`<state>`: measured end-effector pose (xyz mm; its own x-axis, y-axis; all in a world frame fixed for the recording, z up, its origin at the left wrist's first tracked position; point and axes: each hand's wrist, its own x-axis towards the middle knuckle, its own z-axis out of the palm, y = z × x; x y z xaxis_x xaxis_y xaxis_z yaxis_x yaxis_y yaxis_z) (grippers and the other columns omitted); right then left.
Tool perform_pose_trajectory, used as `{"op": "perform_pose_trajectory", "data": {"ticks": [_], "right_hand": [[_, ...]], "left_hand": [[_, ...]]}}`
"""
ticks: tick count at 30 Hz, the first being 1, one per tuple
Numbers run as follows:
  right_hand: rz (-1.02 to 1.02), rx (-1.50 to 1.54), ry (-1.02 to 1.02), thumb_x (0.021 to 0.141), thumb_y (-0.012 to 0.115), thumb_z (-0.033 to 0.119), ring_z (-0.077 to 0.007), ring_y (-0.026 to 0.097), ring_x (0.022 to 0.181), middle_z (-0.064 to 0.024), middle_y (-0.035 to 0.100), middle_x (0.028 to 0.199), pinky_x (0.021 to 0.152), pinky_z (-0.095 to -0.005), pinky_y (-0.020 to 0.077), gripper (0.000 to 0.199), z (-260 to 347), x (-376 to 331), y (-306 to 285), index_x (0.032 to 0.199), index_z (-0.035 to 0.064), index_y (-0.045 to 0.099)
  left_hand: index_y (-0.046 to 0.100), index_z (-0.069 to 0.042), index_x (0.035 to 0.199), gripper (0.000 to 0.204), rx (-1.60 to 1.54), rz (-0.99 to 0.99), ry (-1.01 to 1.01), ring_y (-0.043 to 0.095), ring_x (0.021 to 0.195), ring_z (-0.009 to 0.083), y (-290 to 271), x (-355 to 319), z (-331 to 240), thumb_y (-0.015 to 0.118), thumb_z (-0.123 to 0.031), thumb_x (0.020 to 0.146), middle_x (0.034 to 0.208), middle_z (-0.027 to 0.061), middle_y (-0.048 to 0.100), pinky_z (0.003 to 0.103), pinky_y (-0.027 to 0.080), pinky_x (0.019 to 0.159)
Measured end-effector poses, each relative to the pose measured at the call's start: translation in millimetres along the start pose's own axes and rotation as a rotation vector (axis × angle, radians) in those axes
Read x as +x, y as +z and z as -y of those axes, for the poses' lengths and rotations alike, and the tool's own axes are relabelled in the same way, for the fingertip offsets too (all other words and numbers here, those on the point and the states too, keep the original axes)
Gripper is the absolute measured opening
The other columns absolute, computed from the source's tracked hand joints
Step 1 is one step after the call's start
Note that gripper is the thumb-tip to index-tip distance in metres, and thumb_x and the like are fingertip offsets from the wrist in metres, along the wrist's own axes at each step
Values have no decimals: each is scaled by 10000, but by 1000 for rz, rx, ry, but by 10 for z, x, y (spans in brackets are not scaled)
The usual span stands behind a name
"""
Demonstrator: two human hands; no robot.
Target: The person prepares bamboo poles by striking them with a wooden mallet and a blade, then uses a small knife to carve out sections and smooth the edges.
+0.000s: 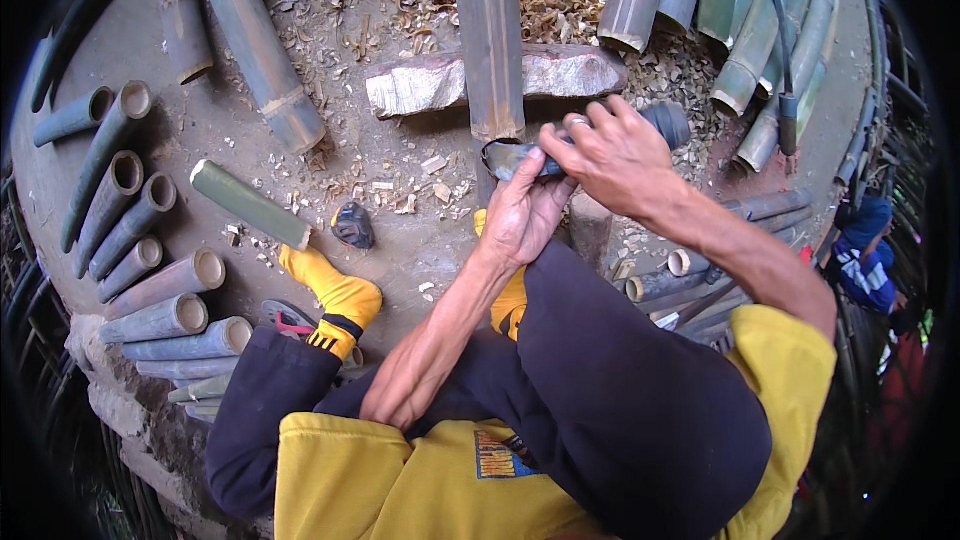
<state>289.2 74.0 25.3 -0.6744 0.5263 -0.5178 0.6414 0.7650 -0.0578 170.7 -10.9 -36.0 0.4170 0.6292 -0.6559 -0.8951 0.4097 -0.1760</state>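
Just above the centre of the frame we hold a dark curved blade with both hands. Our left hand comes up from below, its fingers curled loosely around the blade's near end, thumb pressed on the flat. Our right hand, a ring on one finger, is closed over the blade's round dark handle, which sticks out to the right of the knuckles. The blade's tip lies against the lower end of a split bamboo piece that runs up to the top edge and rests across a flat grey stone.

Below the hands, our knees in dark trousers fill the lower middle, with a yellow sock at centre left.

The surface is packed earth littered with pale chips and shavings. Cut bamboo tubes lie in a row at the left, one short green length lies apart near the sock, and more green poles are stacked at the upper right. A second knife rests on those poles.
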Motion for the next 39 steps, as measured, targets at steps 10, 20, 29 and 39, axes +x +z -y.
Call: {"op": "perform_pose_trajectory", "data": {"ticks": [10,20,29,39], "right_hand": [[208,489,0,707,623,116,-260,644,615,-138,659,727,544,-406,537,105,-321,313,363,740,19,645],[-638,1990,578,852,592,175,-95,574,652,-37,582,741,630,-249,484,256,601,-456,74,998,-29,541],[-165,1034,371,874,588,305,-329,615,702,-180,613,777,652,-423,491,326,723,-242,-143,875,-21,576],[-325,555,-416,769,558,109,-273,585,869,-125,565,896,727,-384,483,310,1096,292,413,1066,68,481]], "left_hand": [[446,57,1165,429,152,-152,-256,573,993,273,-112,-123,-153,604,-212,870,1122,168,557,375,484,921],[338,-47,1287,759,1428,187,134,502,1094,197,77,-534,-22,789,-147,686,1144,102,496,359,457,925],[516,-4,949,379,1931,-279,456,574,605,239,9,-920,-468,669,-108,619,671,124,555,362,477,594],[549,-24,930,384,2208,-169,285,604,732,388,-517,-1222,-982,676,-119,581,752,199,592,450,474,659]]}}
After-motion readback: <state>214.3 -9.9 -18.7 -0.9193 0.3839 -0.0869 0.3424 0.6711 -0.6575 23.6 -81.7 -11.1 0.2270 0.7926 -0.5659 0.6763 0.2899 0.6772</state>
